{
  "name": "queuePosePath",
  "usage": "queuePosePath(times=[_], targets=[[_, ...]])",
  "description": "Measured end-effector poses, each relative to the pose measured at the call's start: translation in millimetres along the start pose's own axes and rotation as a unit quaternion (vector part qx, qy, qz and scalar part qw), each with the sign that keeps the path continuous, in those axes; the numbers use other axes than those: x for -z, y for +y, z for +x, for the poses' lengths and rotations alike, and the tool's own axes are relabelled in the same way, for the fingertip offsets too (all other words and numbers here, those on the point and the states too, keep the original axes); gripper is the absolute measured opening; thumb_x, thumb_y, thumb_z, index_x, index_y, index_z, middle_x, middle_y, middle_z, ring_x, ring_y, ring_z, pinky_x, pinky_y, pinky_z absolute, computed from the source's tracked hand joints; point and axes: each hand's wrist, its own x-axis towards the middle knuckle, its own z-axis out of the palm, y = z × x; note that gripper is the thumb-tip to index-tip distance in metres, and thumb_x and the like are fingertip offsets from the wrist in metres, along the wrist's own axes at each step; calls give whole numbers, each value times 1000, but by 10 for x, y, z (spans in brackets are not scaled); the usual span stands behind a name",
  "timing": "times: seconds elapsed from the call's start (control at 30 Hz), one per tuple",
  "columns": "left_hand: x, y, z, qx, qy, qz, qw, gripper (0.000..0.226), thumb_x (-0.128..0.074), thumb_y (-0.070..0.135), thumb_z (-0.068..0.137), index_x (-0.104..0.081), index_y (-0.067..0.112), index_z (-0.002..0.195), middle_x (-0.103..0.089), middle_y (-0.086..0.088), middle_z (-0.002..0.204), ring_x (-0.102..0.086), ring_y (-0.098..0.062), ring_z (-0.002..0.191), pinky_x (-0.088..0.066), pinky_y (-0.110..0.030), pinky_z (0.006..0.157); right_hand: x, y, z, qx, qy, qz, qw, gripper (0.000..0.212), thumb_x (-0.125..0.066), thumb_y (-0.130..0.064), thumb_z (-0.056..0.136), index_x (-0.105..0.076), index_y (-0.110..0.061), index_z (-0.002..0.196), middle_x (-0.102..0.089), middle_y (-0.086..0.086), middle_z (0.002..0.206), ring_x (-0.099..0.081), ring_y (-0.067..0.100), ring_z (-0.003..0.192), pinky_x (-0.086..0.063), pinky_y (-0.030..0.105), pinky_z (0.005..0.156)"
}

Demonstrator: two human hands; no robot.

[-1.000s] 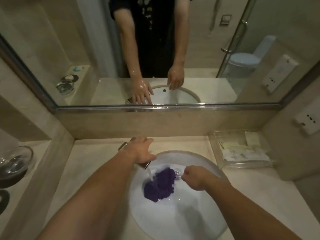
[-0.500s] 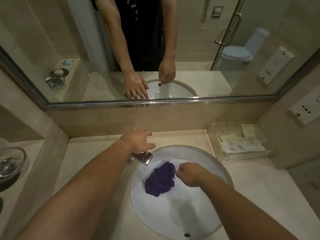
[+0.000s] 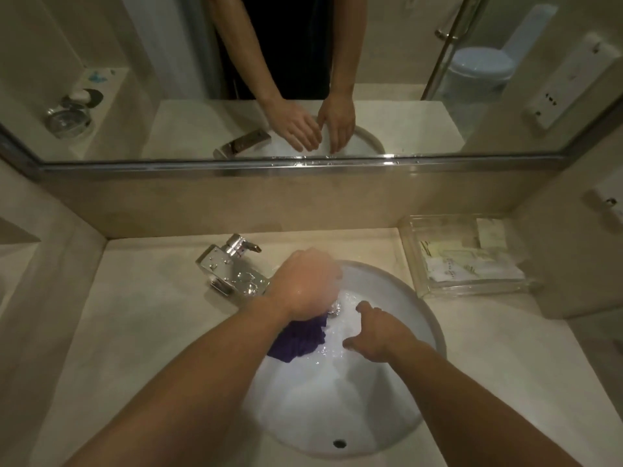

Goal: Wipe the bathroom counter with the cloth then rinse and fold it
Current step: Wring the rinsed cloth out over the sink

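My left hand [image 3: 305,284] is down in the round white ceramic basin [image 3: 411,298], over the upper end of the bunched purple cloth [image 3: 298,342]; its fingers are hidden and blurred, so I cannot tell whether they grip. The cloth lies wet in the basin near the drain. My right hand [image 3: 374,333] is just right of the cloth, fingers spread wide, holding nothing. Chrome faucet [image 3: 232,269] sits on the beige stone surface [image 3: 141,332] at left; clear plastic tray [image 3: 421,281] at right.
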Motion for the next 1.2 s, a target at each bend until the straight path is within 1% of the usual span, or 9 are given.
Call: queuePosePath(times=[0.13,0.33,0.43,0.57,0.7,0.8,0.93,1.03,1.2], targets=[[-549,-3,-89,147,-53,-35,987,48,-56,44,88,-54,29,133,-56,3,133,-46,-21,125,-36,-38,106,-113,172,341,27,18,-13,999,102,-76,-51,78,-13,-29,155,-38,6,148,-43,29,132,-47,42,101],[-1348,-331,-434,396,-211,-61,891,94,-72,45,75,-14,33,148,-23,-7,154,-33,-32,140,-37,-47,107,-466,281,959,85,-19,-54,995,117,-81,-50,74,0,-34,157,-22,4,159,-34,30,140,-44,44,104],[-1681,-413,-535,422,-212,-57,880,95,-67,46,78,-4,36,148,-16,-9,159,-22,-31,147,-36,-50,112,-653,226,1240,118,-29,-81,989,118,-82,-48,75,1,-35,157,-18,3,161,-33,30,142,-42,45,106],[-1935,-480,-495,395,-154,-50,904,98,-69,51,77,-8,33,152,-35,-8,148,-42,-33,132,-42,-45,106,-794,79,1584,196,0,-148,969,118,-81,-50,74,3,-35,156,-14,9,160,-33,33,140,-42,48,106],[-2021,-516,-409,380,-125,-34,916,91,-70,42,76,-20,28,151,-46,-5,139,-42,-31,129,-33,-42,112,-972,-43,1845,222,-16,-179,958,129,-81,-63,67,10,-39,155,-3,13,164,-23,36,147,-36,50,114],[-2044,-538,-359,409,-83,-118,901,70,-68,37,74,-44,26,139,-58,0,121,-55,-27,114,-49,-40,96,-1137,-92,1862,230,-21,-129,964,122,-80,-65,66,-1,-40,156,-15,13,159,-27,36,143,-37,47,114],[-1952,-558,-350,475,12,-350,807,41,-75,12,71,-62,27,107,-68,3,99,-67,-17,90,-57,-32,78,-1190,-61,1788,210,12,47,976,71,-80,-35,71,-48,-33,134,-56,5,119,-55,26,110,-53,33,87],[-1769,-483,-306,477,55,-486,730,38,-70,2,72,-66,19,105,-71,-3,100,-68,-20,92,-57,-34,81,-1046,-74,1603,153,-22,281,947,38,-71,-12,72,-59,-26,105,-67,-6,88,-65,16,80,-48,16,62],[-1245,-183,-26,441,135,-649,605,41,-70,44,77,-72,16,108,-74,-13,107,-71,-32,101,-58,-49,89,-615,-158,1195,107,-82,558,819,35,-61,-29,78,-63,-30,114,-71,8,106,-69,33,99,-59,50,78]])
